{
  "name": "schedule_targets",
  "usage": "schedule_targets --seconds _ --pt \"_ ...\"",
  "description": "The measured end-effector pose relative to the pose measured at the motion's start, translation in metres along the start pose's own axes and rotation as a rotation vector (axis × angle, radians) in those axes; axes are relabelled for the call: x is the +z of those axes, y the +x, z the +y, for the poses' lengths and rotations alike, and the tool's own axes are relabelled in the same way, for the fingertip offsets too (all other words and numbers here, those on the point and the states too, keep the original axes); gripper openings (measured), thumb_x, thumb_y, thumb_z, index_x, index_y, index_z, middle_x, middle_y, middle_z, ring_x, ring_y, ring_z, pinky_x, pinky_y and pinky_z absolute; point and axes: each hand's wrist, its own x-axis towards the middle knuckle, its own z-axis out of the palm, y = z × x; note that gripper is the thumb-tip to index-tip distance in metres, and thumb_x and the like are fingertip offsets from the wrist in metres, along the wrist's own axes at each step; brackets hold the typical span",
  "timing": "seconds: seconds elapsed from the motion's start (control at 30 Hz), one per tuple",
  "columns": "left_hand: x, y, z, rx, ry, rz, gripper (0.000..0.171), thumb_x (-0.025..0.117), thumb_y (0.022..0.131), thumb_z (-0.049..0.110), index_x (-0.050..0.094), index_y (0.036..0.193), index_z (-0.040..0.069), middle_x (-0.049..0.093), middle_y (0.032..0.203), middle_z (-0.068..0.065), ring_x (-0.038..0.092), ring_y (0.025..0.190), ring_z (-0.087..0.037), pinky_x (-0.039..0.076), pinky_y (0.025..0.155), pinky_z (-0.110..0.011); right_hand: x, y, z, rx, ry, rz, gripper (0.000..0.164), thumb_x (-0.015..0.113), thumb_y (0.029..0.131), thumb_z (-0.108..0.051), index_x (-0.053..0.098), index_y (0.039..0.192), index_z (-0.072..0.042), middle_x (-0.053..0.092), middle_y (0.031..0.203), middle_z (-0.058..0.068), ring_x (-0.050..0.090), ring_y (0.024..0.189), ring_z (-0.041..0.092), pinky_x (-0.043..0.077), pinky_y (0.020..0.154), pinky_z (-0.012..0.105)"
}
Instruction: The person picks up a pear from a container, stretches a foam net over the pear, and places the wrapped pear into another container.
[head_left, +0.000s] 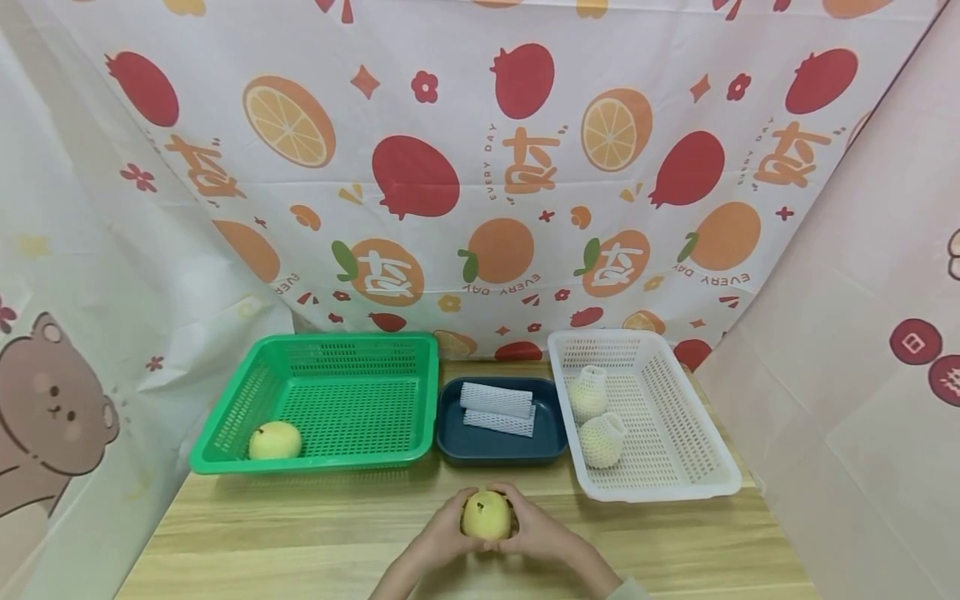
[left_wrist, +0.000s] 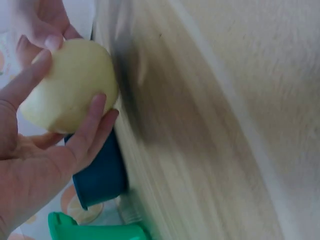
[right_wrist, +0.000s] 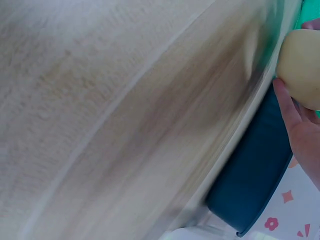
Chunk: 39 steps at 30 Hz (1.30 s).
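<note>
A round yellow pear (head_left: 487,516) with a short dark stem is gripped from both sides, close over the wooden table. My left hand (head_left: 447,528) curves round its left side, thumb and fingers spread on the skin in the left wrist view. From the other side my right hand (head_left: 529,528) holds it with curled fingers. The right wrist view catches only part of the pear (right_wrist: 302,70) and of the right hand (right_wrist: 305,140) at its edge. Just beyond the hands, a dark blue tray (head_left: 501,461) contains white foam net sleeves (head_left: 498,398).
To the left stands a green basket (head_left: 315,467) with another pear (head_left: 275,440) in its near corner. A white basket (head_left: 660,493) at the right holds two pears in foam nets (head_left: 602,440). Fruit-printed cloth (head_left: 480,167) hangs behind the wooden table (head_left: 300,533).
</note>
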Motion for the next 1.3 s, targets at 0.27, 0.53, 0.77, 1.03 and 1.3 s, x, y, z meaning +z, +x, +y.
schedule_targets --seconds 0.27,0.53,0.77,1.03,1.3 --pt "0.018 0.002 0.000 -0.026 0.124 0.105 0.079 0.083 0.064 0.012 0.040 0.126 -0.012 0.049 0.108 -0.024 0.052 0.092 -0.034 0.044 0.075 -0.052 -0.003 0.001 0.005 0.006 -0.043 -0.023 0.076 0.076 0.073 -0.018 0.033 0.135 -0.014 0.046 0.127 0.006 0.044 0.114 0.018 0.037 0.094 0.038" --pt "0.024 0.002 0.002 -0.019 0.137 0.133 0.084 0.085 0.061 0.015 0.039 0.126 -0.011 0.048 0.106 -0.023 0.052 0.092 -0.036 0.044 0.076 -0.054 -0.005 0.001 0.007 -0.002 -0.078 -0.022 0.079 0.078 0.073 -0.029 0.032 0.136 -0.014 0.041 0.134 0.008 0.042 0.118 0.022 0.035 0.096 0.041" --pt "0.026 0.000 0.003 -0.042 0.110 0.104 0.084 0.084 0.064 0.017 0.037 0.128 -0.011 0.046 0.110 -0.024 0.050 0.098 -0.039 0.042 0.079 -0.056 -0.007 -0.002 0.005 0.020 -0.084 -0.028 0.082 0.078 0.072 -0.032 0.032 0.137 -0.012 0.038 0.136 0.010 0.040 0.120 0.024 0.034 0.097 0.041" --pt "0.026 -0.003 0.002 -0.048 0.092 0.108 0.089 0.083 0.064 0.021 0.034 0.131 -0.012 0.043 0.117 -0.029 0.048 0.103 -0.042 0.040 0.082 -0.057 -0.007 -0.007 0.003 0.037 -0.129 -0.014 0.084 0.077 0.073 -0.035 0.031 0.138 -0.008 0.037 0.137 0.009 0.039 0.120 0.023 0.035 0.097 0.042" --pt "0.019 -0.005 0.003 -0.059 -0.009 0.015 0.099 0.080 0.069 0.034 0.023 0.138 -0.009 0.032 0.129 -0.032 0.043 0.110 -0.042 0.038 0.084 -0.058 -0.005 -0.010 0.000 0.038 -0.125 0.011 0.084 0.077 0.073 -0.033 0.030 0.138 -0.009 0.035 0.137 0.013 0.040 0.119 0.026 0.035 0.096 0.044"
